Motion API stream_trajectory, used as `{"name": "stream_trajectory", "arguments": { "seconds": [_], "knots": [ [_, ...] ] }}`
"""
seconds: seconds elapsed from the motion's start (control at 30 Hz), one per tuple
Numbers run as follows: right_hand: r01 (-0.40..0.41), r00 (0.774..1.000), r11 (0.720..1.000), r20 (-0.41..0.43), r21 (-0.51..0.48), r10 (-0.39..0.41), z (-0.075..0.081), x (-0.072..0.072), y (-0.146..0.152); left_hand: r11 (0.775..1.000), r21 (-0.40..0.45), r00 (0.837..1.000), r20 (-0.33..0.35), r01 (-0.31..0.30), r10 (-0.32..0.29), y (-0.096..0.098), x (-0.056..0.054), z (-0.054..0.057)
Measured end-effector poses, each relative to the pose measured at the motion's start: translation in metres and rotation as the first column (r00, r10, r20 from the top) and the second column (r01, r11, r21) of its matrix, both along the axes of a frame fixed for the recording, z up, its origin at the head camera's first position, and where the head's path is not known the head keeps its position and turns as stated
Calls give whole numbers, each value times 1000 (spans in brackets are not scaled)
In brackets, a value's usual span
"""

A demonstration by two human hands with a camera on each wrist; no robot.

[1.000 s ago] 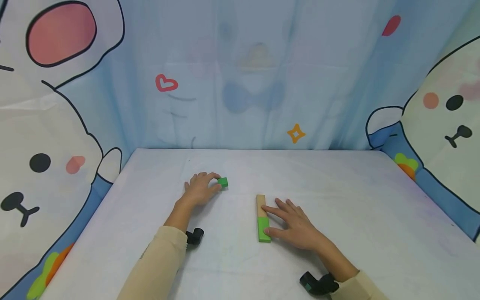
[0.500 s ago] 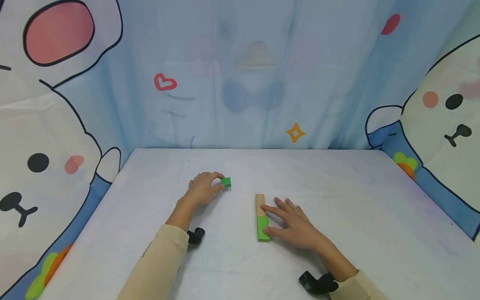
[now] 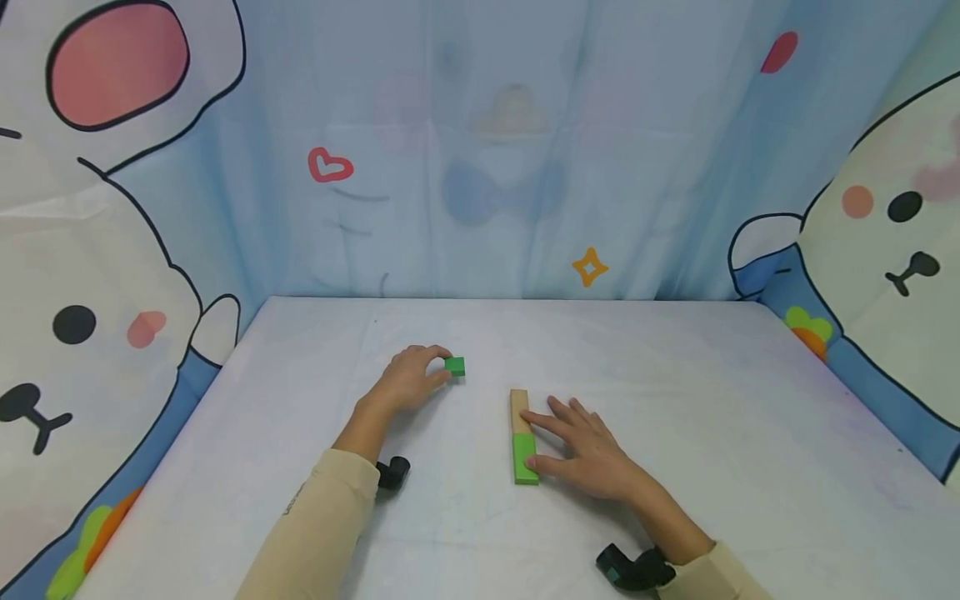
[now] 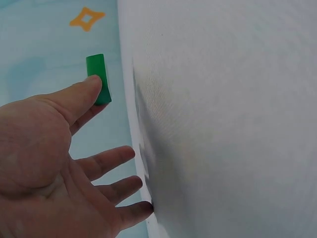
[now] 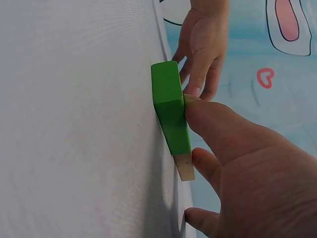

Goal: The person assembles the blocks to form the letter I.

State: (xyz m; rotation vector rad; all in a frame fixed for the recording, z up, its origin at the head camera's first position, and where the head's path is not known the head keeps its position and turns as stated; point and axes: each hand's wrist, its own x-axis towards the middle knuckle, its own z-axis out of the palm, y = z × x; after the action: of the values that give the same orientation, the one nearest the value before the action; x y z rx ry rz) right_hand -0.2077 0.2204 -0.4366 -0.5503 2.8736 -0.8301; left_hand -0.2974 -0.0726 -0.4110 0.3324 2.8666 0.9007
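My left hand (image 3: 408, 377) pinches a small green block (image 3: 455, 367) between thumb and index finger, over the left-middle of the table. In the left wrist view this green block (image 4: 99, 74) looks oblong, and the other fingers spread away from it. To the right, a light green block (image 3: 524, 457) and a plain wooden block (image 3: 519, 410) lie end to end in one line. My right hand (image 3: 592, 454) rests beside them with fingers spread. Its thumb touches the light green block (image 5: 167, 84), and its index finger touches the plain wooden block (image 5: 185, 167).
A white cloth covers the table (image 3: 675, 375). Behind it hangs a blue curtain (image 3: 487, 208) with cartoon prints, reaching round both sides. A black wrist camera (image 3: 637, 568) sits at the right wrist, another black camera (image 3: 393, 472) at the left.
My left hand has moved slightly to the right with the small green block. The right hand and the two lined-up blocks stay in place.
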Motion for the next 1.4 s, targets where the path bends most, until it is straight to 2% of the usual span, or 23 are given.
{"name": "stream_trajectory", "arguments": {
  "seconds": [0.27, 0.5, 1.2, 1.4],
  "knots": [
    [7, 1000, 1000, 7, -4, -7, 2, 1, -1, 1000, 15, 1000, -5, -5, 5, 3, 0, 2],
    [9, 1000, 1000, 24, -4, -8, 2, 1, -2, 1000, 18, 1000, -1, 10, -10, 9, -1, -1],
    [15, 999, 1000, 30, 15, -16, 1, 0, -2, 999, 33, 999, -1, 39, -39, 25, 2, 0],
    [17, 999, 1000, 33, 12, -18, 2, -1, -2, 998, 31, 999, -2, 54, -54, 29, -1, -1]
  ]
}}
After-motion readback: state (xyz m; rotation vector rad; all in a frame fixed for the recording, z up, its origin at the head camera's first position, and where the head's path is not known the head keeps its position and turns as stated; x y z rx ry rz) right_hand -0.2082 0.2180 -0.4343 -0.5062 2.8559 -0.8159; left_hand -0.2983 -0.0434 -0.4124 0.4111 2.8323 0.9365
